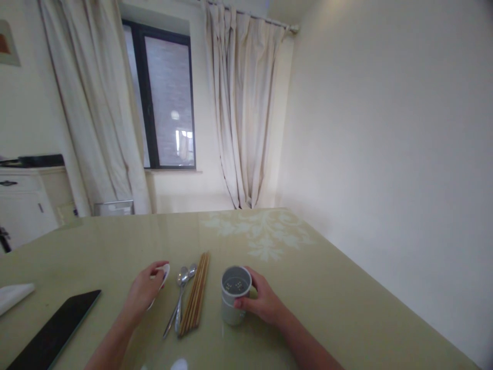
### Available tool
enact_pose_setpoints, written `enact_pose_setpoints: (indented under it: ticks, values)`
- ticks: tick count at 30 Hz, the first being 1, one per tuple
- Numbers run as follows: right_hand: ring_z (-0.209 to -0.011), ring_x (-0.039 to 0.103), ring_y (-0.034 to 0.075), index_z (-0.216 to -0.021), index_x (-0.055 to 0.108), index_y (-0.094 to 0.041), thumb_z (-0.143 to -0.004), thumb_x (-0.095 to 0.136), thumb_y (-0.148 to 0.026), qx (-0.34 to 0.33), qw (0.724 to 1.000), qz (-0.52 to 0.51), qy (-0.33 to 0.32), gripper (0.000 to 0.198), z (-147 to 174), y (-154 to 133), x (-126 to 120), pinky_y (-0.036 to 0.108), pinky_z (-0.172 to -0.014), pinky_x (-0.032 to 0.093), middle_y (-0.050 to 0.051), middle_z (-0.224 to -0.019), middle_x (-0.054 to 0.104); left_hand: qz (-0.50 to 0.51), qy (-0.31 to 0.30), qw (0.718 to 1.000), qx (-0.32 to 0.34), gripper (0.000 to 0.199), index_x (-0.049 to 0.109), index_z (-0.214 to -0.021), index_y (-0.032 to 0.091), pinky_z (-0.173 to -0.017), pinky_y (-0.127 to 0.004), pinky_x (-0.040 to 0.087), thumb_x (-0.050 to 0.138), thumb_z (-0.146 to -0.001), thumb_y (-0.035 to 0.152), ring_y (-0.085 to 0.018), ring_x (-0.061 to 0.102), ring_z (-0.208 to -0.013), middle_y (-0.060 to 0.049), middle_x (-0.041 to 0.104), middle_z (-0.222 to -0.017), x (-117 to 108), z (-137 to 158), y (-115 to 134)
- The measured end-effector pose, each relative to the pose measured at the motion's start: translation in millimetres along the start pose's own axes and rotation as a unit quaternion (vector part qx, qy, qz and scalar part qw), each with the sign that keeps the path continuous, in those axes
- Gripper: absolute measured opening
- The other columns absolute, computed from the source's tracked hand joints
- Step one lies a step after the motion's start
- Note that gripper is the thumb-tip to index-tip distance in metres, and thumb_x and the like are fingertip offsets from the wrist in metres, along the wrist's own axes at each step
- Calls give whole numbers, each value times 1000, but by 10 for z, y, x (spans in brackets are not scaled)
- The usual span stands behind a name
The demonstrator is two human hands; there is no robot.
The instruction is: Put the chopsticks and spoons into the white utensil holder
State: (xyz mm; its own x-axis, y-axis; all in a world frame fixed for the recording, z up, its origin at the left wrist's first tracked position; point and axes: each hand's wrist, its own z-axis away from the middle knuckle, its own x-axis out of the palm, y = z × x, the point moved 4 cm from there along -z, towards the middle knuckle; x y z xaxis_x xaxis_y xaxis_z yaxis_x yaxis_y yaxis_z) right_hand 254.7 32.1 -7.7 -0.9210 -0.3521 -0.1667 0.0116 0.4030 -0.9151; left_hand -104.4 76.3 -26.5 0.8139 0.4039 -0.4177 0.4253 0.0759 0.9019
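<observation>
Greenish, leaf-patterned table [346, 308] | wooden chopsticks [196, 297] are being borne in a bundle | crossed metal spoons [179, 304] are being supported just left | black slab [56, 329] and white object [14, 296] are being carried farther left | grey cup [229, 304] is being held upright, table contact unclear

Forward head-height view over the table [316, 298]

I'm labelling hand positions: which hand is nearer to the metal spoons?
Left. The left hand is just left of the metal spoons; the right hand is farther, across the wooden chopsticks, gripping the grey cup.
</observation>
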Motion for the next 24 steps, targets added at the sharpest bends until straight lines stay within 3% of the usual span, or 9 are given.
enact_pose_setpoints:
  ticks: [4, 8, 14, 19, 24]
  values:
    - [-114, 70, 33, -125, 72, -21, -68, 95, -62, -3, 1000, 8, 5, 74, 7, -8, -14, 46, -103, 52, 12, -121, 77, -202, -7, 977, 62, 43, 75, -119, 16, -82, -35, 58, 43, -92, 30, -25, 77, -86, -11, 79, -93, 114, 12, -3]
    - [-115, 70, 33, -127, 71, -21, -70, 96, -58, -7, 1000, 4, -5, 72, 5, -36, -14, 46, -104, 52, 12, -121, 77, -309, -2, 947, 88, 48, 71, -129, 16, -93, -37, 54, 33, -102, 27, -27, 75, -103, -15, 75, -117, 183, 113, 53]
    - [-114, 70, 33, -127, 71, -20, -70, 95, -60, -6, 1000, 0, -3, 73, -2, -43, -7, 46, -104, 51, 12, -121, 76, -356, -31, 930, 86, 46, 66, -133, 13, -99, -35, 51, 32, -104, 23, -26, 73, -113, -16, 74, -122, 226, 172, 96]
    - [-114, 70, 34, -125, 71, -19, -70, 95, -59, -6, 1000, 5, -6, 72, -10, -59, -2, 47, -104, 51, 13, -120, 76, -407, -6, 909, 85, 49, 59, -138, 9, -94, -43, 53, 29, -107, 32, -33, 74, -107, -23, 69, -125, 227, 308, 102]
    - [-114, 71, 33, -126, 71, -19, -70, 95, -60, -9, 1000, 12, -2, 72, -22, -40, -4, 45, -102, 52, 12, -120, 77, -390, -32, 914, 105, 44, 61, -131, 12, -93, -40, 52, 33, -107, 36, -30, 73, -107, -19, 68, -121, 335, 478, 162]
